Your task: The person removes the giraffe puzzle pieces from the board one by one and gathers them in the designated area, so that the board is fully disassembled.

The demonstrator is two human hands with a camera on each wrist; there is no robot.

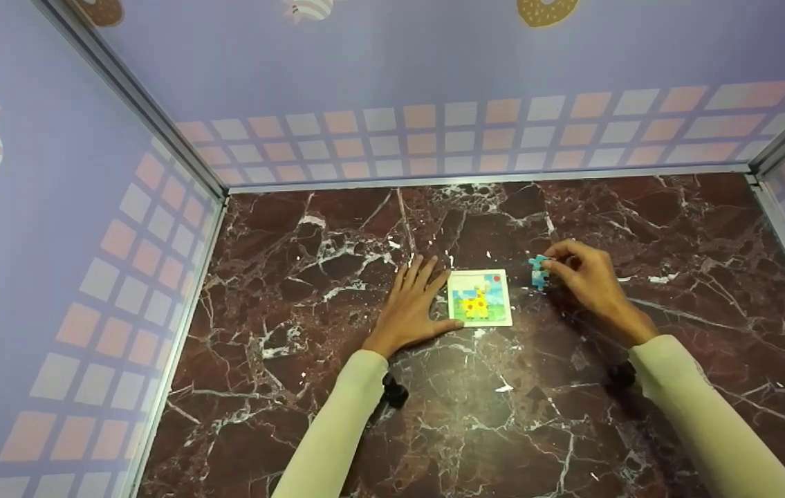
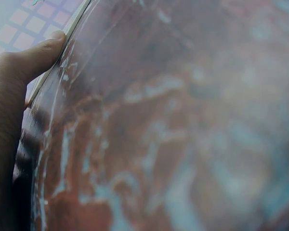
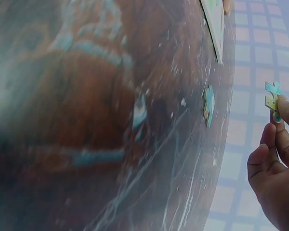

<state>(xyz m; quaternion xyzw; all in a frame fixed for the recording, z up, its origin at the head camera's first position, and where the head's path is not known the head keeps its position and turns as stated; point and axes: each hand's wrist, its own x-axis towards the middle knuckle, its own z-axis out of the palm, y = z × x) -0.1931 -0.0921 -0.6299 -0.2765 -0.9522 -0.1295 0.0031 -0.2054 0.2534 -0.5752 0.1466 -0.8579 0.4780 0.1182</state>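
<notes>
On a marble table (image 1: 337, 429), the left hand (image 1: 413, 304) lies flat, fingers straight, touching the left edge of a puzzle (image 1: 480, 298). The right hand (image 1: 589, 280) pinches a blue piece (image 1: 539, 271) just right of it. The thin pinch could slip and drop the piece. Open marble lies all around; walls stand well apart.
</notes>
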